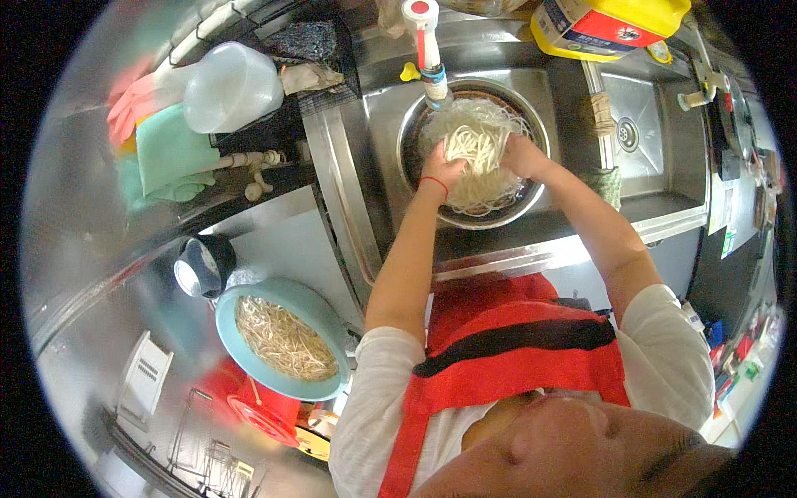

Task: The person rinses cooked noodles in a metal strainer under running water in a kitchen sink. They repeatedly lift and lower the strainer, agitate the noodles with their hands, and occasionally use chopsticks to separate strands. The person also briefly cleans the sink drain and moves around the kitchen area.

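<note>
A round metal basin [406,149] stands in the stainless-steel sink, filled with pale, noodle-like strands [482,198]; whether they are noodles or sprouts I cannot tell. My left hand [444,163], with a red string at its wrist, grips a whitish clump of strands [476,144] from the left. From the other side, my right hand [524,155] holds the same clump, its fingers partly hidden among the strands. Right above the basin's far side is the spout of a white tap [436,87].
To my left, a light-blue tub [283,289] contains what look like bean sprouts [283,339]. A yellow jug [613,28] stands behind the sink. A second sink bowl [641,165] lies to the right. A translucent plastic container [231,87] and a green cloth [177,146] are at the left wall.
</note>
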Motion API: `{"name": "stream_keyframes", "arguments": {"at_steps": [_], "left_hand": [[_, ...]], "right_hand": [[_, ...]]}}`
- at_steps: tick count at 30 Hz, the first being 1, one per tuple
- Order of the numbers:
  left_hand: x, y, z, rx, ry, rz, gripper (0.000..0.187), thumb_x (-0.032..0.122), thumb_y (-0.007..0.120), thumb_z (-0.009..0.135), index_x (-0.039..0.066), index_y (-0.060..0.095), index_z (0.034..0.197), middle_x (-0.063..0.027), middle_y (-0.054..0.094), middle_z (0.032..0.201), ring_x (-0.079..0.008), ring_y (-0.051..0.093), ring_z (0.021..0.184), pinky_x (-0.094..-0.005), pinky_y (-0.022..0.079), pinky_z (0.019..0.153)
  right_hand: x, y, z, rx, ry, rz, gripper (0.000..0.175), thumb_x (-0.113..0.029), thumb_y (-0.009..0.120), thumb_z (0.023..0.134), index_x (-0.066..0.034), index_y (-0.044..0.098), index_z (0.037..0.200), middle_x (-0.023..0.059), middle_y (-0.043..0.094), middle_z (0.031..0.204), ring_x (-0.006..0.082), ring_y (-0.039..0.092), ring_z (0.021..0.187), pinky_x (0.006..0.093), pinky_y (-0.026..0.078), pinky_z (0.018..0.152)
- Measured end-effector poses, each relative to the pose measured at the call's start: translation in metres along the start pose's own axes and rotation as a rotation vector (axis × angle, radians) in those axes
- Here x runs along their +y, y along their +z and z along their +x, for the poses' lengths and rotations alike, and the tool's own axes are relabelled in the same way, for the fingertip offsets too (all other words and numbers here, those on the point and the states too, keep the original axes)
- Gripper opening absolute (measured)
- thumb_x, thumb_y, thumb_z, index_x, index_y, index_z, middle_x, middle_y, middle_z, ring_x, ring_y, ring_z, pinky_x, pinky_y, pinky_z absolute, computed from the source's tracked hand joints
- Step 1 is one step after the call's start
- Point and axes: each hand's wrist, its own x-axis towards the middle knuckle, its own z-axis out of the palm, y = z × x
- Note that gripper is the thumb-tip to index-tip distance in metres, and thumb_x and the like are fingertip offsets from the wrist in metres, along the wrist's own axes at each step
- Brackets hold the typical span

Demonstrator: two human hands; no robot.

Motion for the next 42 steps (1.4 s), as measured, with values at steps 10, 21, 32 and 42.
{"name": "stream_keyframes", "arguments": {"at_steps": [10, 21, 32, 42], "left_hand": [[-0.043, -0.007, -0.020, 0.216, 0.232, 0.303, 0.035, 0.022, 0.058, 0.081, 0.010, 0.054, 0.113, -0.0159, 0.055, 0.113, -0.0305, 0.049, 0.108, -0.0377, 0.042, 0.088], [-0.070, -0.016, -0.095, 0.318, 0.167, 0.108, 0.028, 0.022, 0.055, 0.085, 0.004, 0.057, 0.106, -0.0145, 0.058, 0.103, -0.0260, 0.056, 0.092, -0.0341, 0.045, 0.080], [-0.067, -0.023, -0.117, 0.322, 0.128, 0.028, 0.026, 0.021, 0.055, 0.085, 0.002, 0.057, 0.104, -0.0130, 0.061, 0.096, -0.0235, 0.059, 0.086, -0.0324, 0.046, 0.076], [-0.075, -0.023, -0.121, 0.376, 0.180, -0.015, 0.026, 0.020, 0.056, 0.085, 0.001, 0.057, 0.101, -0.0137, 0.062, 0.093, -0.0233, 0.060, 0.085, -0.0318, 0.047, 0.076]], "right_hand": [[-0.047, -0.070, -0.018, -0.045, -0.063, -0.245, 0.021, -0.007, 0.054, 0.070, 0.0011, 0.049, 0.089, 0.0256, 0.058, 0.081, 0.0414, 0.057, 0.080, 0.0461, 0.046, 0.070], [-0.139, -0.148, -0.047, -0.060, -0.202, -0.206, 0.030, -0.001, 0.050, 0.073, 0.0010, 0.055, 0.103, 0.0208, 0.060, 0.089, 0.0332, 0.060, 0.081, 0.0355, 0.047, 0.073], [-0.157, -0.156, -0.044, 0.023, -0.243, -0.408, 0.020, -0.011, 0.049, 0.082, -0.0023, 0.053, 0.099, 0.0201, 0.060, 0.077, 0.0334, 0.061, 0.071, 0.0392, 0.047, 0.065], [-0.187, -0.184, -0.054, -0.003, -0.226, -0.293, 0.020, -0.016, 0.047, 0.089, -0.0027, 0.052, 0.103, 0.0137, 0.063, 0.081, 0.0210, 0.062, 0.069, 0.0311, 0.050, 0.061]]}}
